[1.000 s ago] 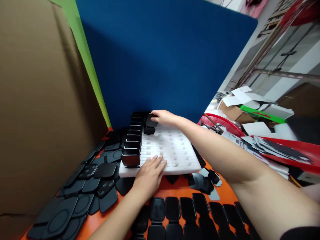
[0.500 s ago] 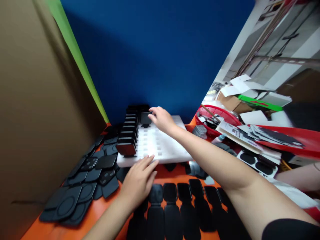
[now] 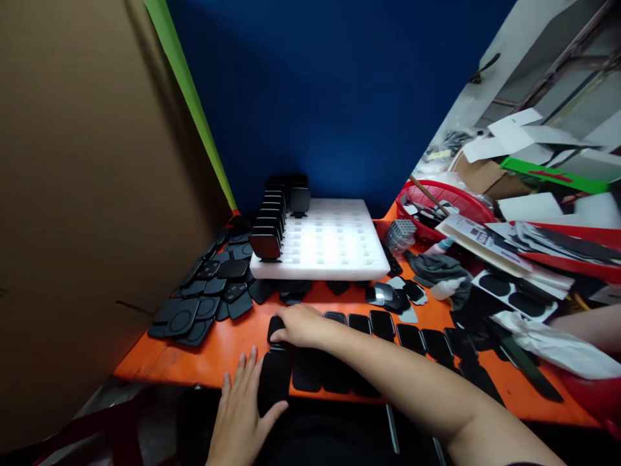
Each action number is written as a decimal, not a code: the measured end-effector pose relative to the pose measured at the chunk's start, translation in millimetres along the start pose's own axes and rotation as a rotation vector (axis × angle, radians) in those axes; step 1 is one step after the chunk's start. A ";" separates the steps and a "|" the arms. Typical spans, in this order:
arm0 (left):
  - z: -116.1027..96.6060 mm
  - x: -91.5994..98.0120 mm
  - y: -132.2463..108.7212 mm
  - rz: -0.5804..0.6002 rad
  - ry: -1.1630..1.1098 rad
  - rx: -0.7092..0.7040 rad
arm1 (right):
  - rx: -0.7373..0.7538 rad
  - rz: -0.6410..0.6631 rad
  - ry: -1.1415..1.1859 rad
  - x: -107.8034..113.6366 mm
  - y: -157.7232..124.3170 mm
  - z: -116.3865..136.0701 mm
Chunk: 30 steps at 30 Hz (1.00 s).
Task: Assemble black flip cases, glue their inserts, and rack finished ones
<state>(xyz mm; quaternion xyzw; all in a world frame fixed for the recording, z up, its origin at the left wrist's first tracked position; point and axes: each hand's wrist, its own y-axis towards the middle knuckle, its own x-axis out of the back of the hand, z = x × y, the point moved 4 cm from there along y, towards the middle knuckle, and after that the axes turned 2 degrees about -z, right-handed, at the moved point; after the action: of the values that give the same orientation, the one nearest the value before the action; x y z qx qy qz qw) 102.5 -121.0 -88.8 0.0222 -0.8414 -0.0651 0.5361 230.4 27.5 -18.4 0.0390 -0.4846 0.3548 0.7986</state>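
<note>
A row of flat black two-part hinged pads lies along the table's front edge. On the leftmost hinged pad (image 3: 275, 382), the fingers of my right hand (image 3: 301, 325) curl round the smaller upper part, thumb on its face. My left hand (image 3: 240, 401) is beside the larger lower part, fingers stretched out and thumb near its lower end. Beyond my hands stands a white foam tray (image 3: 320, 268) with rows of slots. Several black pads (image 3: 266, 243) stand upright along its left side, and one black pad (image 3: 299, 199) stands in the second row at the back.
Loose black pads (image 3: 208, 285) are piled left of the tray, beside a brown cardboard wall (image 3: 97, 194). A blue panel (image 3: 339, 97) rises behind. To the right are a red basket (image 3: 451, 191), a grey cloth (image 3: 431, 272) and paper pieces; another person's arm (image 3: 589, 330) shows at the edge.
My right hand has come from the back of the tray down to the leftmost hinged pad. My left hand has drawn back toward the front edge, and the view has shifted.
</note>
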 end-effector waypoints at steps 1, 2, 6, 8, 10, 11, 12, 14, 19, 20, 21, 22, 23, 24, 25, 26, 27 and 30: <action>0.1 5.8 3.1 -0.004 -0.104 0.060 | 0.048 -0.012 0.094 6.8 -2.7 2.3; 0.2 12.3 6.8 0.000 -0.234 0.132 | 0.092 -0.045 0.201 14.3 -7.2 3.1; -4.3 46.3 31.0 -0.026 -0.761 0.435 | 0.101 -0.246 0.598 41.0 -34.2 -12.6; -10.1 73.7 50.9 -0.159 -0.812 0.442 | 0.077 -0.324 0.587 52.8 -49.0 -20.5; -23.3 104.3 75.8 -0.244 -0.681 0.272 | 0.114 -0.387 0.391 66.3 -63.1 -18.9; -33.5 120.4 89.1 -0.289 -0.567 0.129 | 0.155 -0.400 0.265 72.8 -69.2 -14.3; -46.8 135.5 102.5 -0.312 -0.464 -0.050 | 0.209 -0.400 0.156 78.8 -74.0 -8.1; -76.3 161.1 128.2 -0.304 -0.301 -0.391 | 0.311 -0.390 0.057 91.0 -78.6 2.8; -125.9 202.1 184.4 -0.462 -0.097 -0.607 | 0.289 -0.588 0.295 140.2 -43.1 -19.6; -129.0 201.0 190.9 -0.503 -0.102 -0.564 | 0.245 -0.653 0.374 151.7 -28.3 -32.6; -130.6 194.4 195.0 -0.514 -0.109 -0.531 | 0.192 -0.713 0.419 162.3 -12.2 -46.0; -131.6 181.8 196.7 -0.480 -0.107 -0.537 | 0.147 -0.764 0.431 171.7 4.6 -58.3; -132.0 163.8 196.5 -0.401 -0.086 -0.579 | 0.113 -0.781 0.411 179.0 21.8 -68.4; -131.1 141.1 195.3 -0.275 -0.027 -0.626 | 0.086 -0.787 0.381 184.6 38.4 -76.5; -127.9 118.1 193.4 -0.171 0.038 -0.658 | 0.078 -0.784 0.366 188.4 53.6 -82.3; -122.2 97.3 192.2 -0.111 0.091 -0.650 | 0.074 -0.777 0.352 190.7 67.2 -86.3; -115.5 79.3 191.8 -0.071 0.131 -0.622 | 0.074 -0.767 0.341 191.5 78.8 -88.9; -98.4 45.1 192.9 -0.004 0.177 -0.573 | 0.077 -0.723 0.312 187.8 102.5 -93.9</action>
<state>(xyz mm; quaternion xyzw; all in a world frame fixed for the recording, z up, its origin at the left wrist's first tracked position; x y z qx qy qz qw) 178.7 56.8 18.5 -0.1228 -0.7387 -0.2987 0.5917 290.8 241.3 53.7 0.1825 -0.2987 0.0702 0.9341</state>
